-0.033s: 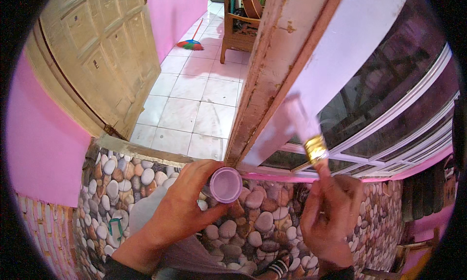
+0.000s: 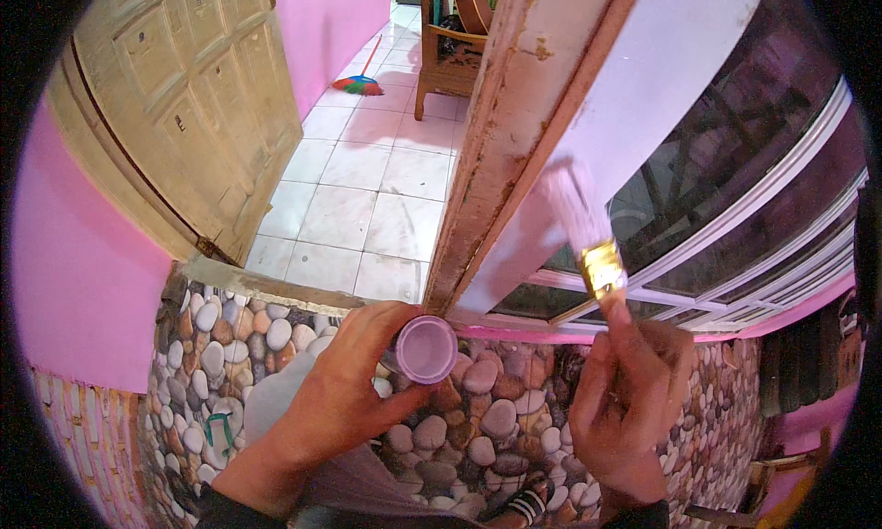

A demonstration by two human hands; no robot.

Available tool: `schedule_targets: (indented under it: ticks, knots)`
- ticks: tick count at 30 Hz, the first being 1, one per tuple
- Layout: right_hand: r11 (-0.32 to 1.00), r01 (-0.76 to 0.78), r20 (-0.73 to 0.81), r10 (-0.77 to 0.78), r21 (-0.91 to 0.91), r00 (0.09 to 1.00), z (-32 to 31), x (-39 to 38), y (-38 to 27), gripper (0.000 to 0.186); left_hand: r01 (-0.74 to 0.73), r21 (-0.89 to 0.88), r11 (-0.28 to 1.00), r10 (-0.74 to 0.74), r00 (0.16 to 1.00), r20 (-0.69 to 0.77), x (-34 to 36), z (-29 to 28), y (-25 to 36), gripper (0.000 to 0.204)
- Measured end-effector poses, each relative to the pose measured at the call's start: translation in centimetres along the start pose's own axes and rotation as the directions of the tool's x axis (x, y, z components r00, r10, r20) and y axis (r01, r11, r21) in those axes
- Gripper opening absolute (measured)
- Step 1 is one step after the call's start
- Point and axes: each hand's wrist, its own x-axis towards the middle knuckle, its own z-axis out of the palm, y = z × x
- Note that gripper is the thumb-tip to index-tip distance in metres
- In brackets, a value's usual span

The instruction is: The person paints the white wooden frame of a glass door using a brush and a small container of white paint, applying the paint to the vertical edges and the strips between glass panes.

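My left hand (image 2: 335, 391) is wrapped around a small round cup (image 2: 426, 349) of pale lilac paint, its open top facing up. Between the fingers and thumb of my right hand (image 2: 634, 400) is a paintbrush (image 2: 602, 270) with a gold-coloured ferrule. Its bristles, coated in pale paint and slightly blurred, lie at the lilac-white panel (image 2: 634, 97) between the door frame and the window. The worn brown door frame (image 2: 514, 134) runs along the panel's left side, with peeling spots on it. My fingers hide most of the brush handle.
A panelled wooden door (image 2: 193, 106) stands open at the left, beside pink wall (image 2: 83, 253). White floor tiles (image 2: 340, 217) lead inside to a broom (image 2: 360, 84) and a wooden chair (image 2: 450, 65). White-framed window panes (image 2: 735, 208) are at the right. A pebble-patterned floor (image 2: 496, 419) lies below.
My right hand and the paintbrush have shifted slightly up and to the right along the panel. My left hand holds the cup in the same place.
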Motion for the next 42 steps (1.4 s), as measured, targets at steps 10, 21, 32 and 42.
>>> schedule_targets:
  ticks: [10,21,32,42]
  knots:
    - [1.0,-0.027,0.155,0.028,-0.01,0.988,-1.3,-1.0,-0.3,0.035,-0.012,-0.002,1.0,0.012,1.0,0.007,0.2,0.5,0.2,0.067]
    - [0.969,-0.225,0.351,0.246,-0.101,0.904,-0.8,-3.1,0.3,0.035,0.012,-0.041,0.999,-0.012,1.0,-0.005,0.2,0.8,0.3,0.065]
    - [0.963,-0.222,0.392,0.264,-0.15,0.881,-0.4,-2.5,0.6,0.034,0.007,-0.022,1.0,-0.006,1.0,0.008,0.4,0.8,0.5,0.065]
    - [0.997,-0.059,0.163,0.065,-0.042,0.984,0.3,-2.3,1.5,0.049,0.019,-0.015,1.0,-0.019,1.0,0.018,0.3,0.5,0.5,0.064]
